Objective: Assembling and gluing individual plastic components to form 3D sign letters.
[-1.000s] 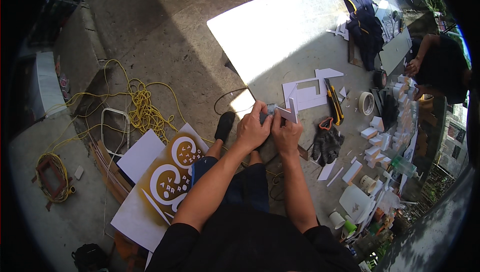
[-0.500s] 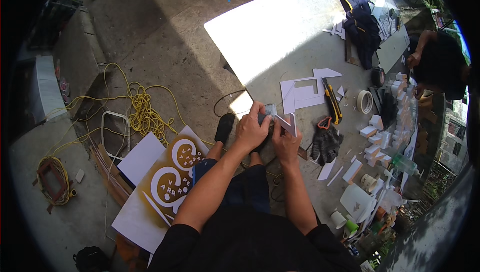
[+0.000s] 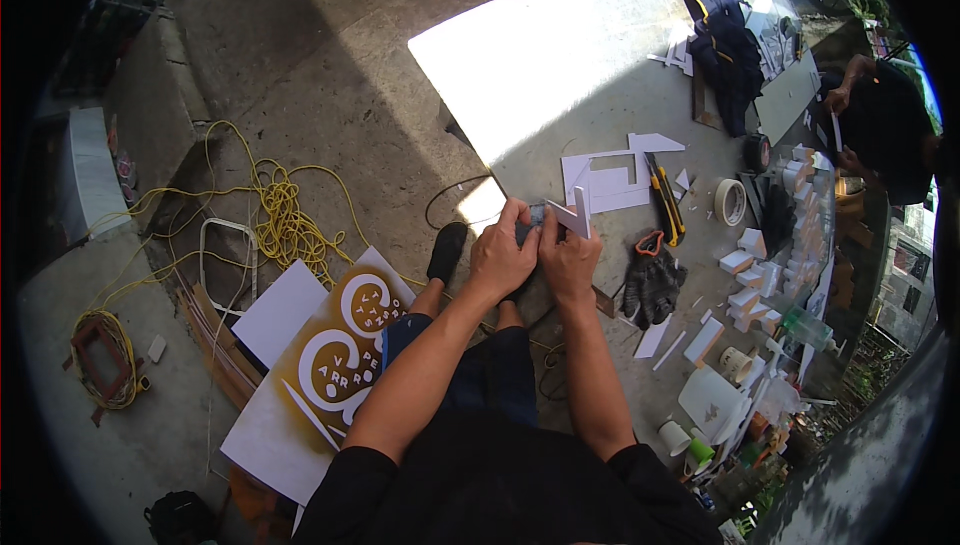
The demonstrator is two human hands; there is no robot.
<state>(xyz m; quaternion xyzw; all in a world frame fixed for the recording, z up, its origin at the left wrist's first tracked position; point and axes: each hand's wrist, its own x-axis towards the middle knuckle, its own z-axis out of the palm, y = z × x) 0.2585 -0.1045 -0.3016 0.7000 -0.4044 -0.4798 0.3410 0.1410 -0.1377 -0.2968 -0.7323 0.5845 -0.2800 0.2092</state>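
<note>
Close together over the near edge of the table, both my hands are closed. Between the fingertips of my left hand (image 3: 503, 251) is a small grey, flat-faced piece (image 3: 536, 215); its exact kind is too small to make out. My right hand (image 3: 571, 257) pinches a white angled board piece (image 3: 583, 213), with one arm of it standing up and the other slanting toward the grey piece. Just beyond lie flat white cut-out boards (image 3: 610, 185) and a yellow and black utility knife (image 3: 664, 201). A dark work glove (image 3: 652, 283) with an orange cuff rests to the right of my right hand.
A tape roll (image 3: 730, 203), white blocks (image 3: 752, 290) and cups (image 3: 675, 439) crowd the table's right side. Another person (image 3: 880, 130) works at the far right. On the floor at left lie tangled yellow cord (image 3: 285, 215) and a stencilled board (image 3: 290, 435).
The white angled piece has turned more upright and shifted slightly up and left, with my right hand closer to my left. The other person's hands have moved and now hold a white strip.
</note>
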